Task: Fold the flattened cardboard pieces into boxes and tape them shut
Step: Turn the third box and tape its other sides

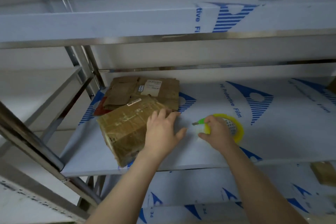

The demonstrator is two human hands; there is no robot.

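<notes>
Forearms (127, 187) reach in from below. At left, a taped brown cardboard box (123, 127) sits near the front edge of the white film-covered shelf (272, 142), flattened brown cardboard pieces (145, 92) behind it. My left hand (161, 131) rests spread-flat on its right side. It looks light, stiff and tape-slick, so I'd take it by the corners. My right hand (216, 132) clasps a yellow tape roll (236, 129); room opens rightward.
</notes>
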